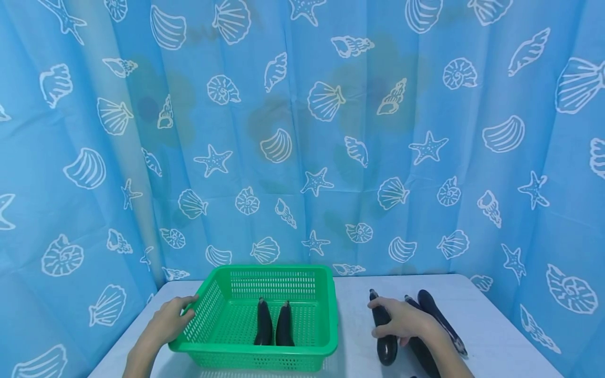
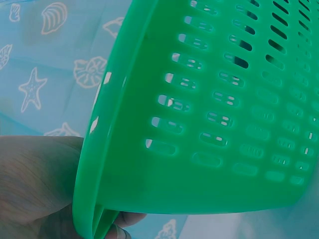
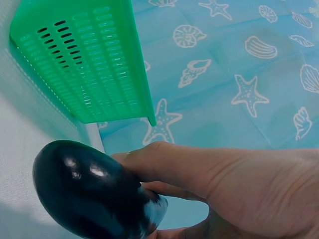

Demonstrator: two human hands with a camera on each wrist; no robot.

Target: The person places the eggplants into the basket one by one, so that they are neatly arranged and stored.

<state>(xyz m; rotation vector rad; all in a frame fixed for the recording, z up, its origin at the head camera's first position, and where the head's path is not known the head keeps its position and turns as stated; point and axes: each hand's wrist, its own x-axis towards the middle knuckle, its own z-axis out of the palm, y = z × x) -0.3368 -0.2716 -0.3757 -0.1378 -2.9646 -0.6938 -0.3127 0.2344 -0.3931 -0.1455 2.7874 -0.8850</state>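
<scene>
At the left end of a green plastic basket (image 1: 264,348), my left hand (image 1: 165,323) grips the rim; the left wrist view shows fingertips (image 2: 119,233) curled under the rim (image 2: 107,129). My right hand (image 1: 402,317) holds a dark purple eggplant (image 1: 387,350) to the right of the basket, thumb and fingers on its two sides. Its glossy rounded end (image 3: 89,184) fills the lower left of the right wrist view. Inside the basket, two eggplants lie side by side, one on the left (image 1: 264,324) and one on the right (image 1: 284,326).
Two more eggplants lie by my right forearm: one beyond it (image 1: 439,317), one partly hidden under it (image 1: 423,357). A dark bit shows at the bottom frame edge. The white table (image 1: 354,310) backs onto a blue shell-print curtain (image 1: 302,157), which also hangs at both sides.
</scene>
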